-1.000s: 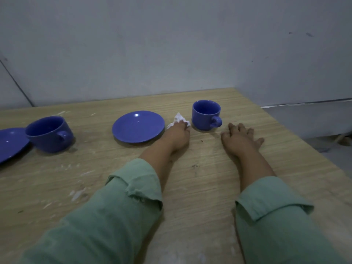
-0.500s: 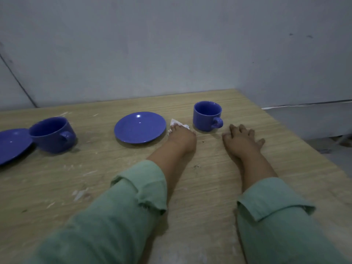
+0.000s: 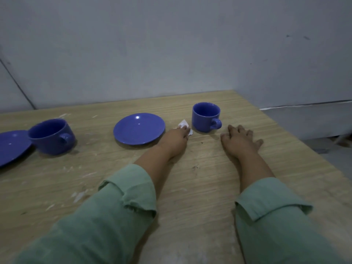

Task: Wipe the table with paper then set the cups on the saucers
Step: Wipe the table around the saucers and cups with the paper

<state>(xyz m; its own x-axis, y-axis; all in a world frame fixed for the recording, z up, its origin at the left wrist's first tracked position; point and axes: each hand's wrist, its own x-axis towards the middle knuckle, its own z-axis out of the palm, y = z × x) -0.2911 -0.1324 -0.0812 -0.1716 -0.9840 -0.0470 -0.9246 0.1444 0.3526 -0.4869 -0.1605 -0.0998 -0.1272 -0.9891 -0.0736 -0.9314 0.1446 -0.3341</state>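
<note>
My left hand (image 3: 176, 139) presses a crumpled white paper (image 3: 184, 124) onto the wooden table (image 3: 200, 187), between a blue saucer (image 3: 139, 128) and a blue cup (image 3: 206, 116). Only the paper's corners show past my fingers. My right hand (image 3: 240, 140) lies flat and open on the table, just right of that cup's handle. A second blue cup (image 3: 50, 136) stands at the left, touching a second blue saucer (image 3: 11, 147) that is cut off by the frame's left edge. Both cups stand directly on the table, upright and empty.
White scuffs and flecks (image 3: 80, 195) mark the table at the left and near front. The table's right edge (image 3: 304, 149) drops to a grey floor. A plain grey wall (image 3: 171, 54) rises behind the table.
My left hand with the paper slid slightly right, then back left, near the saucer. My right hand stayed flat where it was.
</note>
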